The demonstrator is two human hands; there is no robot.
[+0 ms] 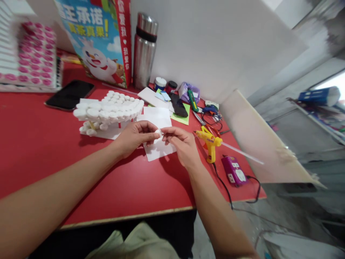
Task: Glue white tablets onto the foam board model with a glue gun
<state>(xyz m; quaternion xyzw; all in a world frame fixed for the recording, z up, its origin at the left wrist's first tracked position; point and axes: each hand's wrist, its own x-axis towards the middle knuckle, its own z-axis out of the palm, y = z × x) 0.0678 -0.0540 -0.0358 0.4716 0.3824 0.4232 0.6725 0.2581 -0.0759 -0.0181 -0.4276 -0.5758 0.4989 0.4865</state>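
Between my two hands, above a white sheet of paper (pixel 157 153), is a small round white piece (pixel 159 132); its exact kind is too small to make out. My left hand (pixel 137 136) pinches it between thumb and fingertips. From the other side, the fingertips of my right hand (pixel 182 142) come together at the piece, with the fingers curled. Left of the hands stands a white model (pixel 110 109) covered in rounded white pieces, with small red and yellow posts under its upper part. A yellow glue gun (pixel 211 144) with a clear stick lies right of my right hand.
A purple box (pixel 234 171) with a cord sits near the right table edge. Behind are a steel flask (pixel 145 52), a printed bag (pixel 99 43), small jars (pixel 160 83), a green-handled cutter (pixel 192 100) and pliers (pixel 212 131). A black phone (pixel 70 94) lies at left.
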